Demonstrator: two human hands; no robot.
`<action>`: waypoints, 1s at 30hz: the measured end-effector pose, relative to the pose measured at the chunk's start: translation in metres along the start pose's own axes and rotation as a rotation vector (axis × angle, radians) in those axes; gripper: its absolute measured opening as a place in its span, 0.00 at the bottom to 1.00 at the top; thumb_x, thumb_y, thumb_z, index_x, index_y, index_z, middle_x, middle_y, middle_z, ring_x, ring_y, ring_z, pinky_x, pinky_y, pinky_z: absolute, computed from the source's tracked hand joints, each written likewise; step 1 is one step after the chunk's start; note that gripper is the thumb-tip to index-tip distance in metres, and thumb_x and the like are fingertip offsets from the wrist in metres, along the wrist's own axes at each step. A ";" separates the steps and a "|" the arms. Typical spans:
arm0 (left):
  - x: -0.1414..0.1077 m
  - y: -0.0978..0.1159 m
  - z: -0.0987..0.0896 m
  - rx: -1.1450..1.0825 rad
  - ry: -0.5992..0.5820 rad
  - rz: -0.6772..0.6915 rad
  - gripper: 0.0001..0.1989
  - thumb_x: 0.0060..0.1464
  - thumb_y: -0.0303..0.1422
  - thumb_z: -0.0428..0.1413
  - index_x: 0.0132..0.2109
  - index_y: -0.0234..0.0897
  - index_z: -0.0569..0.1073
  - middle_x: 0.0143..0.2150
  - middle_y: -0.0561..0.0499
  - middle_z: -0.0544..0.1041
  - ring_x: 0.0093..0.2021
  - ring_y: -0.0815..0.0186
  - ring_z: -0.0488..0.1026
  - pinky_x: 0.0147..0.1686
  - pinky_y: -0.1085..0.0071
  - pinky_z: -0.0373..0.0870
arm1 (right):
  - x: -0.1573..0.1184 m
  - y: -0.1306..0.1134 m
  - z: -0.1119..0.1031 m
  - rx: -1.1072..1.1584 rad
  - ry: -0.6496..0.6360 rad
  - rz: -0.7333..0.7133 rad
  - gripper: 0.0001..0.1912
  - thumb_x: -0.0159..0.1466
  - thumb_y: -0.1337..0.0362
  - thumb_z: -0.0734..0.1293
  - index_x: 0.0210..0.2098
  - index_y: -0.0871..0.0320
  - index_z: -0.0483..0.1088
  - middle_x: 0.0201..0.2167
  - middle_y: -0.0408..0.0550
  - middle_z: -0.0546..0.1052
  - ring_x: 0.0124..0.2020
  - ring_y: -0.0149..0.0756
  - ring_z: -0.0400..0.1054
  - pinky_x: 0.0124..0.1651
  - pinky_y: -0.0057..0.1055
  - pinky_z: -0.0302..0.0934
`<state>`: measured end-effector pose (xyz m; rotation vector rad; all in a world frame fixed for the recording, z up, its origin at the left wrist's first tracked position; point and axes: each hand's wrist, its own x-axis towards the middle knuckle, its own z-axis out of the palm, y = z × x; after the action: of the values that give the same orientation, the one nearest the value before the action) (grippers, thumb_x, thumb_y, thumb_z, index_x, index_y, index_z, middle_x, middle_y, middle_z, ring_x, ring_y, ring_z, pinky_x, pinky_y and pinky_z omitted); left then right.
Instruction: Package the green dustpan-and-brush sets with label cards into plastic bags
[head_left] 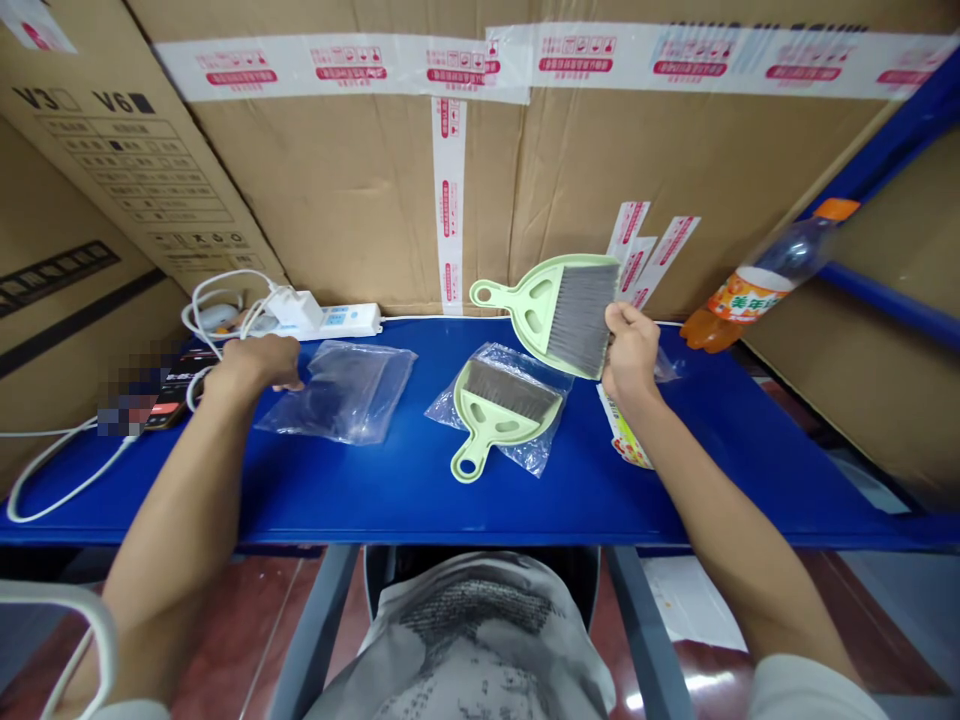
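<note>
My right hand [631, 350] grips the bristle end of a light green dustpan-and-brush set [538, 310], raised above the back of the blue table, its looped handle pointing left. A second green set [504, 405] lies on a crinkled clear plastic bag [534, 455], its handle toward the front. My left hand [262, 362] is at the left, by the edge of a flat clear plastic bag [349, 390]; its fingers bend downward, and whether they hold anything is hidden.
A white power strip [349, 320] with cables and a phone [178, 385] are at the left. An orange drink bottle [765, 280] leans at the right. A colourful packet [626, 435] lies below my right hand. Cardboard boxes [337, 200] stand behind the blue table [420, 510].
</note>
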<state>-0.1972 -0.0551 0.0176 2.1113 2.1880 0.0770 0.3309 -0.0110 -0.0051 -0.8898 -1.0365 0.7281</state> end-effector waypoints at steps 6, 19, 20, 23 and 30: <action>-0.001 0.043 0.008 -0.007 -0.075 0.272 0.28 0.62 0.46 0.62 0.64 0.38 0.80 0.67 0.40 0.81 0.66 0.46 0.76 0.66 0.55 0.70 | 0.002 -0.004 -0.002 -0.020 0.009 0.010 0.17 0.58 0.46 0.75 0.30 0.51 0.71 0.27 0.41 0.74 0.36 0.42 0.75 0.44 0.40 0.76; -0.028 0.121 0.029 -0.281 0.316 0.528 0.22 0.76 0.44 0.49 0.58 0.36 0.82 0.54 0.38 0.84 0.54 0.51 0.81 0.56 0.56 0.76 | 0.022 -0.021 -0.022 -0.065 -0.044 0.108 0.07 0.57 0.60 0.73 0.26 0.53 0.72 0.24 0.41 0.71 0.31 0.38 0.73 0.38 0.33 0.72; -0.041 0.142 0.033 -0.418 0.301 0.668 0.21 0.77 0.45 0.49 0.57 0.37 0.82 0.49 0.42 0.85 0.48 0.57 0.82 0.51 0.61 0.77 | 0.025 -0.021 -0.024 -0.074 -0.040 0.108 0.07 0.57 0.61 0.73 0.26 0.53 0.72 0.23 0.41 0.72 0.31 0.37 0.73 0.37 0.32 0.72; -0.081 0.193 0.047 -0.529 0.092 1.108 0.23 0.77 0.49 0.52 0.59 0.39 0.82 0.46 0.44 0.82 0.42 0.62 0.81 0.43 0.66 0.76 | 0.027 -0.021 -0.024 -0.075 -0.022 0.139 0.07 0.56 0.62 0.73 0.26 0.53 0.71 0.23 0.40 0.72 0.30 0.37 0.73 0.35 0.32 0.72; -0.092 0.197 0.049 -0.440 -0.048 1.200 0.28 0.70 0.45 0.63 0.21 0.40 0.72 0.28 0.49 0.70 0.36 0.59 0.74 0.37 0.61 0.69 | 0.000 -0.008 0.002 -0.079 -0.103 0.349 0.15 0.57 0.57 0.77 0.37 0.52 0.70 0.25 0.40 0.78 0.31 0.41 0.79 0.33 0.34 0.75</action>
<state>0.0069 -0.1414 -0.0068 2.6750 0.5136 0.5083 0.3293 -0.0145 0.0025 -1.1269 -1.0175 1.0392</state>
